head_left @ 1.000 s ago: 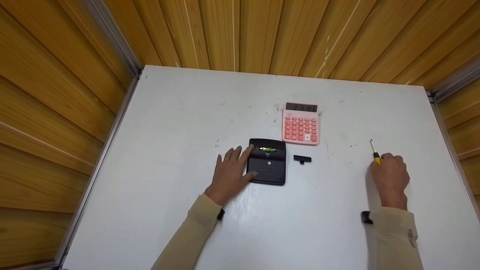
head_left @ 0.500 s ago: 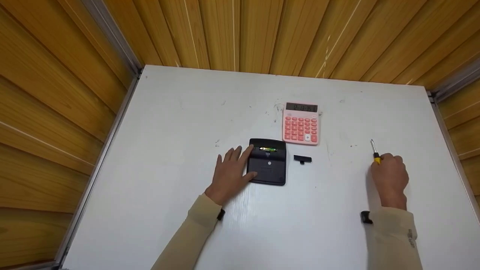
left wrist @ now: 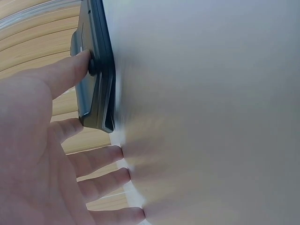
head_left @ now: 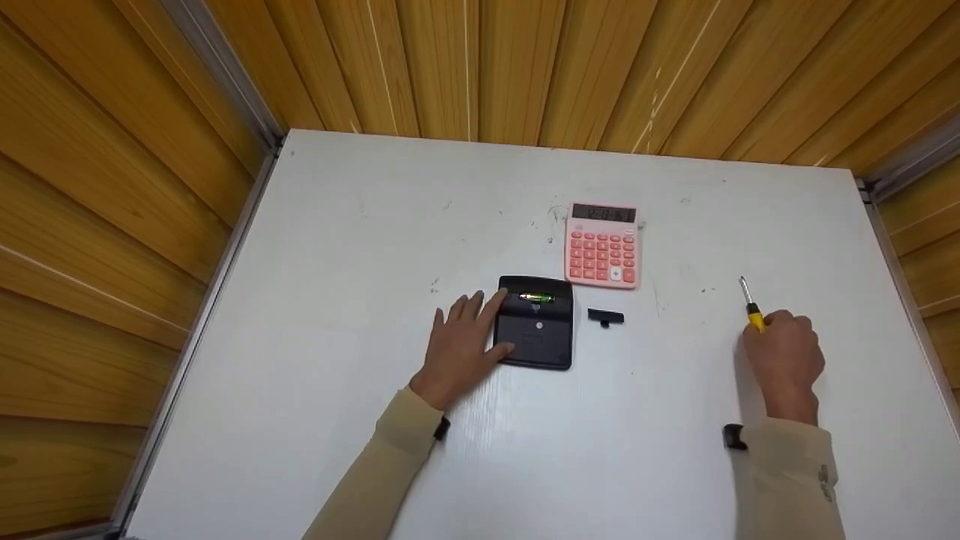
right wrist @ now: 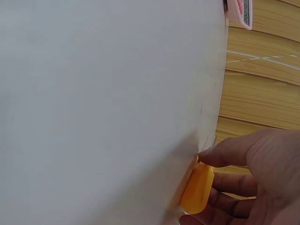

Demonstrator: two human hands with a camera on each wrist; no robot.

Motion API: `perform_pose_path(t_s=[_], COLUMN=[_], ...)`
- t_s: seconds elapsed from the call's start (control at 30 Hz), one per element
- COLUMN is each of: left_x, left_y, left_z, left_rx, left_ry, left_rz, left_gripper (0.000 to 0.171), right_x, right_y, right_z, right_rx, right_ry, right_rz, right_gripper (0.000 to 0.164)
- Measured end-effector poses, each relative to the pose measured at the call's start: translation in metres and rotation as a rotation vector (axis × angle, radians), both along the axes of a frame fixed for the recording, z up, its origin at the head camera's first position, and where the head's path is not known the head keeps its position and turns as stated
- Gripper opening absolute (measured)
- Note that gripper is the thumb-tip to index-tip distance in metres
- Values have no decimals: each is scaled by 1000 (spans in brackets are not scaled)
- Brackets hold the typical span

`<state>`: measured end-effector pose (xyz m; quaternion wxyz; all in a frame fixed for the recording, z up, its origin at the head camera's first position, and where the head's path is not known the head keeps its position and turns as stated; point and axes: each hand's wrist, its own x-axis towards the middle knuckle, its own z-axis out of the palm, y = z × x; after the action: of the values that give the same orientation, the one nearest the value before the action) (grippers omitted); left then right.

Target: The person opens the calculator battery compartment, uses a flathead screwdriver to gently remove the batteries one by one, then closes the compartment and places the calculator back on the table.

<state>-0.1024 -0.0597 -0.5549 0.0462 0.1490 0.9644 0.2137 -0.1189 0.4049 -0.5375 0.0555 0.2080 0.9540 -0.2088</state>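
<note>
two hands (head_left: 459, 351) (head_left: 784, 352), one screwdriver (head_left: 753, 309), one black device (head_left: 534, 345)

The place looks like a work booth, perhaps part of a workshop or lab; which of these cannot be told. Wood-look panels (head_left: 510, 67) close in the far, left and right sides, with metal rails (head_left: 219, 60) at the corners. The white surface (head_left: 337, 240) carries dark scuffs (head_left: 556, 213), a screwdriver (head_left: 753, 309) and an opened battery device (head_left: 534, 341).

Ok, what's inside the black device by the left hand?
A battery shows inside the black device, near its far end; whatever lies beneath the battery or deeper inside is covered.
</note>
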Motion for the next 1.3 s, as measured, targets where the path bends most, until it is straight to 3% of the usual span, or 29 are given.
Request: perform_pose_path(t_s=[0.5,0.9,1.3], left_x=[1,1,0], left_y=[1,0,1], left_z=[-1,-1,1], left_rx=[-38,-30,-43], left_ry=[-7,-2,-20], left_rz=[6,6,6], left_gripper=[84,84,85], right_x=[6,2,3], right_y=[0,-16,-44], right_z=[0,9,29], right_rx=[-28,-83,-105], right_ry=[-18,32,208], right_rz=[-15,-24,155], right_gripper=[45,49,39])
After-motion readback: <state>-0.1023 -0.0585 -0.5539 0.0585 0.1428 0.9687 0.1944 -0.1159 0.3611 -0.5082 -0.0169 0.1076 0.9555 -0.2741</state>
